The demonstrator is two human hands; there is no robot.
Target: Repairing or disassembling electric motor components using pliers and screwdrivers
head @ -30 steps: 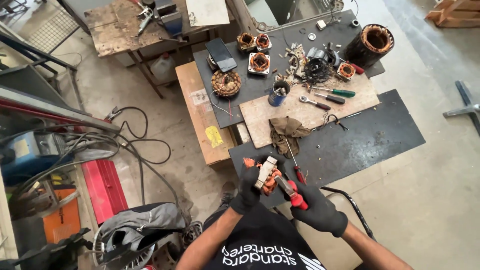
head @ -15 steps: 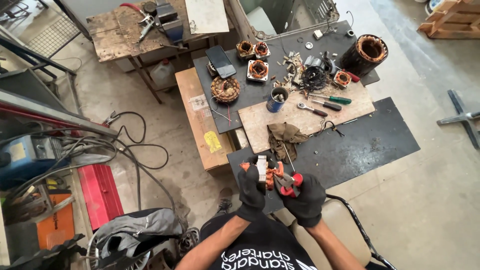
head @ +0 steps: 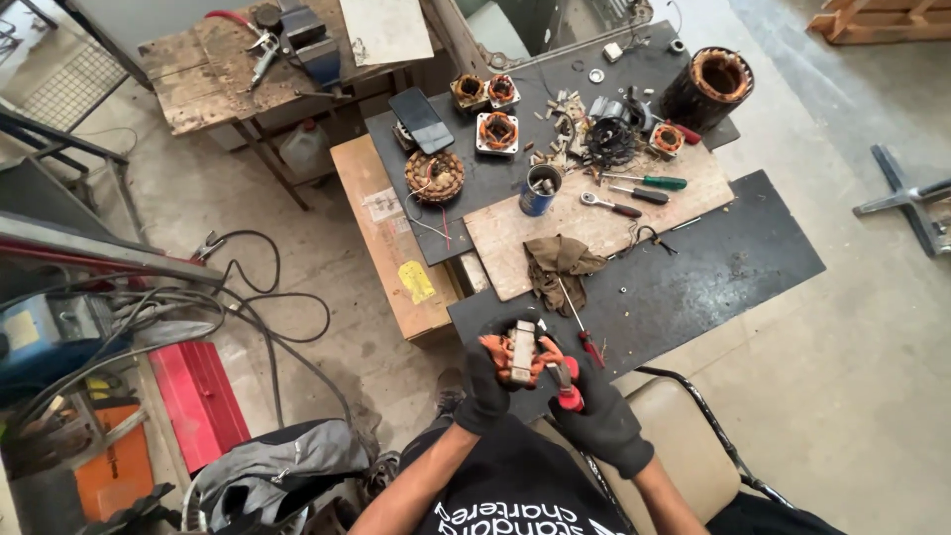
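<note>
Both my hands wear black gloves and meet just above my lap. My left hand [head: 485, 388] grips a small motor stator [head: 517, 355] with orange copper windings and a pale metal core. My right hand [head: 599, 416] holds red-handled pliers [head: 565, 388] whose jaws touch the stator's windings. A red-handled screwdriver [head: 580, 325] lies on the black mat [head: 713, 267] just beyond my hands, by a crumpled brown rag [head: 558, 266].
Low benches ahead carry several wound stators [head: 497, 131], a large round stator [head: 715, 83], a blue can [head: 540, 188], a ratchet [head: 609, 205], screwdrivers [head: 646, 182] and a phone [head: 422, 119]. Cables [head: 248, 317], a red case [head: 198, 401] and a grey bag [head: 267, 476] lie at left. A chair [head: 674, 446] is beneath me.
My hands with the stator and pliers have drawn closer to my body, and the pliers have shifted against the windings. The view has tilted slightly.
</note>
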